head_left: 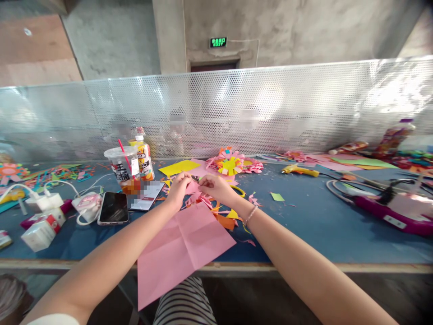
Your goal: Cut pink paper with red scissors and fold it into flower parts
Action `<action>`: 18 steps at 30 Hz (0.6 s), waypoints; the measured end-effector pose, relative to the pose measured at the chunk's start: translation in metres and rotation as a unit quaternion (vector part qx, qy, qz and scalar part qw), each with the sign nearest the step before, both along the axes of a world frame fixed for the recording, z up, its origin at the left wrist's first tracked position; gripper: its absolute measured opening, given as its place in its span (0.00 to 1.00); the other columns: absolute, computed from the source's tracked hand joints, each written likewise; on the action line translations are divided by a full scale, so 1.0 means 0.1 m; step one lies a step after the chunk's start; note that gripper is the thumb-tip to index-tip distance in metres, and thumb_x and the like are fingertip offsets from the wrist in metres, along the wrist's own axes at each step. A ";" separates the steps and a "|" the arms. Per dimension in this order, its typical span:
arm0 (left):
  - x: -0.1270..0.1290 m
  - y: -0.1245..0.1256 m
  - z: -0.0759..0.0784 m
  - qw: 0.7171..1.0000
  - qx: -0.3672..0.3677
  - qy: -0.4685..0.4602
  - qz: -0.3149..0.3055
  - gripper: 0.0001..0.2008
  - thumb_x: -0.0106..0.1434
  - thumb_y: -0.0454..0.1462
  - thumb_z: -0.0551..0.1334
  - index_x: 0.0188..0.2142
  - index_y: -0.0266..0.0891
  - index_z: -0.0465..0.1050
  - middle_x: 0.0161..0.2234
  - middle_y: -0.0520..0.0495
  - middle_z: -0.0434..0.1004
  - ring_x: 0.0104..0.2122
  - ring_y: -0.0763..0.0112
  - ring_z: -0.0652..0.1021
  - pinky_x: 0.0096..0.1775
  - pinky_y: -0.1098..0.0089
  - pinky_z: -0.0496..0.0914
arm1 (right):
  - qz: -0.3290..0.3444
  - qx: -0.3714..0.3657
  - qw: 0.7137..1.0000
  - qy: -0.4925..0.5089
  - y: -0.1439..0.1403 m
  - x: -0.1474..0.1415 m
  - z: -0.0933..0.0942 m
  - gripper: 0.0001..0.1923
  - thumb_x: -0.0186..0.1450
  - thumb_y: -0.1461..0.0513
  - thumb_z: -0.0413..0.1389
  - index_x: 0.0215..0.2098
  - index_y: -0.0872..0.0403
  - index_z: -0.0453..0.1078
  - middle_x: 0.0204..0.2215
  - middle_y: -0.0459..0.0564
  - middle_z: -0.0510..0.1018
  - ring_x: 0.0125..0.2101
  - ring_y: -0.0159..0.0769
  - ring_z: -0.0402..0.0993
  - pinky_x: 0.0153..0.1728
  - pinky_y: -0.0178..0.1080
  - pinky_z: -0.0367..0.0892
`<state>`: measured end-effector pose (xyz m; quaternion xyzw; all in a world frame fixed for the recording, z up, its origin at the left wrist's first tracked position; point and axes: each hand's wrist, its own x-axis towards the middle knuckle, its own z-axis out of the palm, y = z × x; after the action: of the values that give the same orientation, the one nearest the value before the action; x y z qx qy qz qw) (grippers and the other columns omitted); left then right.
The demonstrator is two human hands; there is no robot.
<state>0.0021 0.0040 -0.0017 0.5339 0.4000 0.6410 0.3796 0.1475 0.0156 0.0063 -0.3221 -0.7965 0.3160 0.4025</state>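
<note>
- A small pink paper piece (192, 187) was between the two hands, just beyond the far corner of the creased pink sheet (186, 248); its outline was partly hidden by fingers.
- The left hand (179, 190) had its fingers curled in, thumb and fingertips seemingly pinched on the piece's left side.
- The right hand (218, 190) appeared to pinch the other side, its fingers bent and close together.
- The piece looked very light, thin and limp, likely easy to crease or tear; a gentle fingertip pinch at the edges seemed the best hold.
- The sheet itself, crossed by folds, ran past the near edge of the blue table (294, 225), and the left forearm covered part of it. It probably flexed easily, stiffest along its creases, and suited a hold by a corner.
- Orange and yellow scraps (226, 221) lay just beside the sheet's right side.
- Paper flowers (230, 165) and a yellow sheet (179, 167) lay beyond it.
- Left of it were a phone (113, 208) and a plastic cup (119, 168).
- Well to its right, farther back, lay a yellow glue gun (301, 170).
</note>
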 end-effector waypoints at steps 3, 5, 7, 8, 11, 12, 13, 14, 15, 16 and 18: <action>-0.01 0.00 0.04 0.985 -0.088 -0.127 -0.073 0.04 0.44 0.32 0.54 0.20 0.39 0.56 0.17 0.58 0.58 0.18 0.79 0.65 0.25 0.76 0.62 | -0.022 0.026 0.999 0.008 0.02 0.02 0.01 0.03 0.53 0.63 0.52 0.25 0.56 0.64 0.19 0.43 0.68 0.20 0.26 0.65 0.21 0.30 0.62; -0.03 0.01 0.04 0.973 -0.129 -0.168 -0.088 0.04 0.44 0.33 0.54 0.20 0.39 0.56 0.17 0.57 0.61 0.19 0.78 0.67 0.25 0.75 0.63 | -0.033 0.030 0.999 0.012 0.03 0.03 0.02 0.04 0.53 0.63 0.52 0.27 0.56 0.64 0.20 0.43 0.69 0.20 0.26 0.65 0.21 0.30 0.61; -0.04 0.04 0.02 0.973 -0.149 -0.160 -0.076 0.04 0.44 0.35 0.54 0.19 0.38 0.57 0.16 0.57 0.63 0.18 0.78 0.67 0.24 0.75 0.63 | -0.039 0.031 0.999 0.014 0.03 0.03 0.02 0.04 0.53 0.63 0.51 0.28 0.56 0.64 0.21 0.44 0.69 0.20 0.25 0.64 0.21 0.30 0.61; -0.05 0.06 0.00 0.977 -0.148 -0.140 -0.068 0.05 0.44 0.35 0.55 0.18 0.38 0.57 0.16 0.56 0.62 0.17 0.78 0.66 0.23 0.75 0.62 | -0.043 0.032 0.998 0.013 0.03 0.03 0.02 0.04 0.54 0.63 0.51 0.28 0.56 0.64 0.20 0.43 0.68 0.20 0.25 0.64 0.21 0.30 0.61; -0.06 0.09 -0.06 0.989 -0.112 -0.062 -0.068 0.07 0.45 0.36 0.57 0.17 0.37 0.59 0.15 0.56 0.62 0.16 0.80 0.65 0.20 0.77 0.59 | -0.056 0.053 0.997 0.007 0.02 0.03 0.03 0.04 0.54 0.64 0.50 0.28 0.57 0.64 0.20 0.43 0.68 0.20 0.25 0.63 0.22 0.30 0.60; -0.05 0.09 -0.07 0.992 -0.100 -0.040 -0.071 0.07 0.45 0.36 0.58 0.17 0.36 0.60 0.15 0.56 0.62 0.16 0.80 0.65 0.20 0.77 0.59 | -0.062 0.063 0.996 0.002 0.02 0.03 0.04 0.04 0.53 0.64 0.50 0.27 0.57 0.65 0.20 0.43 0.68 0.20 0.25 0.63 0.22 0.30 0.60; -0.05 0.09 -0.08 0.993 -0.090 -0.024 -0.074 0.07 0.45 0.36 0.58 0.17 0.36 0.61 0.15 0.56 0.63 0.16 0.80 0.65 0.20 0.77 0.59 | -0.069 0.072 0.995 -0.003 0.01 0.04 0.05 0.04 0.53 0.64 0.50 0.27 0.57 0.65 0.20 0.43 0.68 0.20 0.26 0.63 0.22 0.30 0.59; -0.05 0.09 -0.08 0.993 -0.085 -0.015 -0.074 0.06 0.44 0.36 0.59 0.18 0.36 0.63 0.16 0.55 0.64 0.16 0.80 0.66 0.21 0.77 0.60 | -0.076 0.081 0.994 -0.006 0.01 0.04 0.05 0.04 0.53 0.65 0.50 0.27 0.57 0.65 0.20 0.44 0.68 0.21 0.26 0.63 0.22 0.30 0.59; -0.05 0.08 -0.08 0.994 -0.084 -0.011 -0.075 0.05 0.44 0.36 0.60 0.20 0.36 0.64 0.17 0.55 0.66 0.17 0.79 0.67 0.22 0.77 0.61 | -0.082 0.089 0.993 -0.008 0.00 0.04 0.06 0.04 0.53 0.65 0.50 0.27 0.57 0.65 0.20 0.44 0.68 0.21 0.26 0.63 0.23 0.30 0.60; -0.05 0.08 -0.07 0.993 -0.086 -0.012 -0.077 0.05 0.43 0.35 0.60 0.22 0.36 0.66 0.19 0.54 0.68 0.19 0.78 0.69 0.24 0.76 0.63 | -0.086 0.097 0.991 -0.010 0.00 0.05 0.06 0.05 0.53 0.65 0.49 0.27 0.57 0.65 0.20 0.44 0.69 0.22 0.27 0.64 0.24 0.31 0.60; -0.04 0.07 -0.06 0.991 -0.096 -0.022 -0.090 0.09 0.42 0.33 0.62 0.27 0.36 0.69 0.23 0.51 0.71 0.22 0.76 0.72 0.27 0.75 0.66 | -0.090 0.117 0.989 -0.010 0.01 0.06 0.07 0.05 0.54 0.66 0.48 0.27 0.57 0.66 0.21 0.45 0.69 0.23 0.28 0.64 0.25 0.31 0.61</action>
<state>-0.0021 0.0111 -0.0074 0.5145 0.4015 0.5749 0.4936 0.1535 0.0161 0.0130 -0.3461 -0.7996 0.1797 0.4567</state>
